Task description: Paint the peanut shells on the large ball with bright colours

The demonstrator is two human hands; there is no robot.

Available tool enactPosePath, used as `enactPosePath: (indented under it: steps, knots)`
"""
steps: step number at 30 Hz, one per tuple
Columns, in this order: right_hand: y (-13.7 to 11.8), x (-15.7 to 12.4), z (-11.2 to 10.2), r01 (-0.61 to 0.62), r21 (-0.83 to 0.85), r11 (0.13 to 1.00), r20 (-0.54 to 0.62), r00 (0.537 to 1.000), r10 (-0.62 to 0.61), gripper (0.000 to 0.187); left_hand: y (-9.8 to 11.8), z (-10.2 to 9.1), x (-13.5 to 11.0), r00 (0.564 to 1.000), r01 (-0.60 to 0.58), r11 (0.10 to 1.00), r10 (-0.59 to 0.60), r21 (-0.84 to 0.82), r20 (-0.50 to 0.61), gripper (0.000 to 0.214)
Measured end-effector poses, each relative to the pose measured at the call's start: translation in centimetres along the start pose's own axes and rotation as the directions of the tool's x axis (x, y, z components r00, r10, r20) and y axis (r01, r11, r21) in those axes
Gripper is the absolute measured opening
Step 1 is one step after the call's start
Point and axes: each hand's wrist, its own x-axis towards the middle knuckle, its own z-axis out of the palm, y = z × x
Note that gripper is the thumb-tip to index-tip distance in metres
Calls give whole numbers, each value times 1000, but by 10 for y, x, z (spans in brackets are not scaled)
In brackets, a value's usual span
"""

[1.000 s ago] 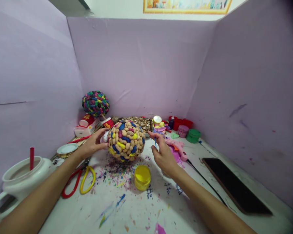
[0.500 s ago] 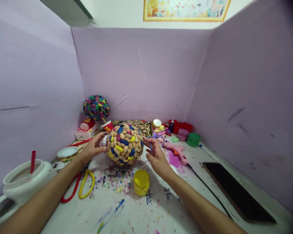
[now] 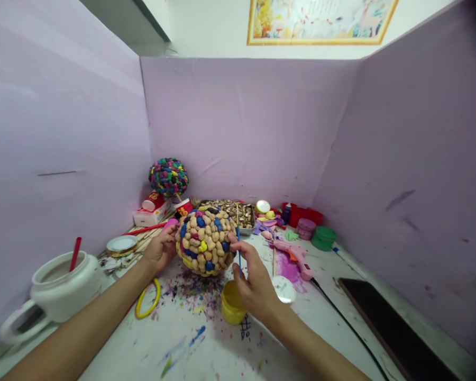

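Observation:
A ball covered in peanuts [image 3: 216, 241] is in front of me, mostly bare shells with some painted blue, yellow, magenta and black. My left hand [image 3: 161, 251] grips its left side, its fingertips partly hidden. Between the fingers of my right hand [image 3: 256, 280] is a slim blue paintbrush [image 3: 238, 233], held nearly upright by the ball's right edge. Just below that hand is an open jar of yellow paint [image 3: 233, 311]. Its white lid [image 3: 284, 289] appears to lie on the table to the right.
A fully painted ball [image 3: 168, 176] stands at the back left. Behind the work is a tray of shells [image 3: 246, 216]. A pink glue gun [image 3: 295, 256], a phone [image 3: 384, 317] and paint tubs [image 3: 324, 238] are on the right. A white teapot [image 3: 63, 286] and yellow-handled scissors [image 3: 148, 301] are on the left.
The ball has turned, showing a different pattern of painted peanuts. My right hand has come lower and nearer the jar, with the brush more upright. The view has shifted a little.

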Motion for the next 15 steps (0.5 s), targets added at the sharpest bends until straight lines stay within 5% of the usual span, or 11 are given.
enactPosePath:
  steps: [15]
  knots:
    - [-14, 1, -3, -14, -241, 970, -46, 999, 3, 33, -4, 4, -9, 983, -84, 965, 120, 247, -135, 28]
